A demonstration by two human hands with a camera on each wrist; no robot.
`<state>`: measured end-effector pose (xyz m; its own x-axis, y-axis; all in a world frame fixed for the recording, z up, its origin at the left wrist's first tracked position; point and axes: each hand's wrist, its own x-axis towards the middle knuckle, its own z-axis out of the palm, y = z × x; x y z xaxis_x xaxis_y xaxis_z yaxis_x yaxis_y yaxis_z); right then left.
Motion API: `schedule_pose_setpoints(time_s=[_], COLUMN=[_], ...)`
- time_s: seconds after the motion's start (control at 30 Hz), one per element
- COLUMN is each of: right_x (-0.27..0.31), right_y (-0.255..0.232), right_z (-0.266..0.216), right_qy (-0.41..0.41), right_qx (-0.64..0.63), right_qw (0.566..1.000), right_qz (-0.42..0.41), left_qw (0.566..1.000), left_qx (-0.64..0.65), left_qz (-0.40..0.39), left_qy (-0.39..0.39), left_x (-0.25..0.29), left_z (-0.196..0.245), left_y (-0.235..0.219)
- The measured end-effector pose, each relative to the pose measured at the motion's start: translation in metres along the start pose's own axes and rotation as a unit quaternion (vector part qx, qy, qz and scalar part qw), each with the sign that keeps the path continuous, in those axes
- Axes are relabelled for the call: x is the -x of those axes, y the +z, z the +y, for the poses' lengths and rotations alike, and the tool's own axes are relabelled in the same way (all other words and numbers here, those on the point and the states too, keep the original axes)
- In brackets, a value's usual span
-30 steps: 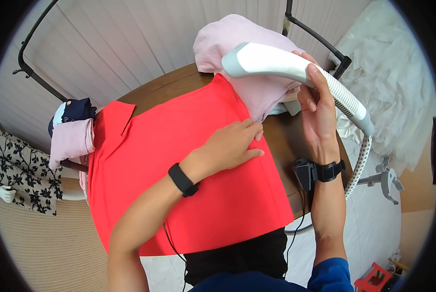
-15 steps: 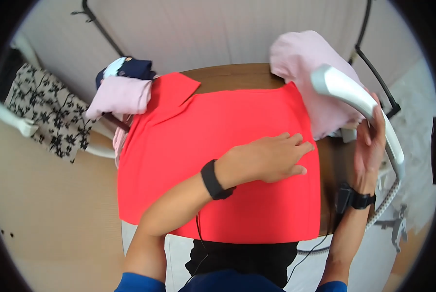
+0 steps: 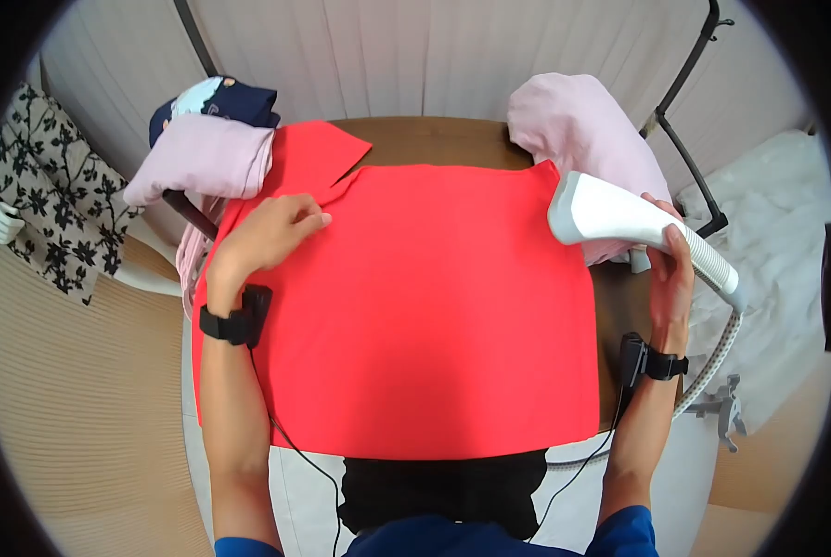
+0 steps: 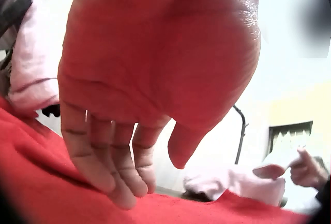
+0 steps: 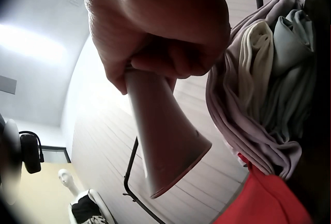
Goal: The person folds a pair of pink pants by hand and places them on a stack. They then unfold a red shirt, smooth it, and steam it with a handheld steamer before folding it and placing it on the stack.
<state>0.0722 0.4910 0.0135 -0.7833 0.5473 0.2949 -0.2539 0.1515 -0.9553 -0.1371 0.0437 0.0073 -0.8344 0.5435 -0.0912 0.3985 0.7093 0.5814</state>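
Observation:
A red garment [image 3: 434, 316] lies spread over the dark wooden board [image 3: 434, 139], its folded corner at the upper left. My left hand [image 3: 271, 232] is over the garment's left part. In the left wrist view its palm faces the camera, and the loosely bent fingers [image 4: 121, 177] point down close over the red cloth, holding nothing. On the right, my right hand [image 3: 672, 278] grips the handle of a white garment steamer [image 3: 615, 212]. The steamer's wide head hangs by the garment's upper right corner. In the right wrist view my fingers wrap around its narrow neck [image 5: 150, 92].
Folded pink cloth [image 3: 202, 153] and a navy bundle [image 3: 253, 102] sit at the upper left. Another pink bundle [image 3: 573, 121] stands behind the steamer. A ribbed hose [image 3: 712, 357] trails down the right, near white tulle [image 3: 768, 251]. Black rack poles [image 3: 684, 158] rise behind.
My left hand has left the garment's right edge and moved to its upper left. The right hand still holds the steamer. The head view has shifted.

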Motion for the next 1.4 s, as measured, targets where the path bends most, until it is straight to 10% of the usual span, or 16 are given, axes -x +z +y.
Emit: schedule_pose_setpoints(time_s=[0.37, 0.87, 1.4], right_x=[0.028, 0.070, 0.058], right_y=[0.103, 0.269, 0.046], right_z=[-0.030, -0.009, -0.047], right_qy=[0.002, -0.046, 0.161], right_qx=[0.100, 0.057, 0.165], right_qw=[0.973, 0.883, 0.915], right_qz=[-0.209, -0.463, -0.330], left_qw=[0.985, 0.981, 0.989], left_qx=[0.031, 0.071, -0.002], left_qz=[-0.041, -0.034, -0.004], left_qy=[-0.162, -0.176, -0.149], left_x=[0.008, -0.002, -0.002], left_z=[-0.044, -0.054, -0.058], left_y=[-0.004, -0.001, 0.005])
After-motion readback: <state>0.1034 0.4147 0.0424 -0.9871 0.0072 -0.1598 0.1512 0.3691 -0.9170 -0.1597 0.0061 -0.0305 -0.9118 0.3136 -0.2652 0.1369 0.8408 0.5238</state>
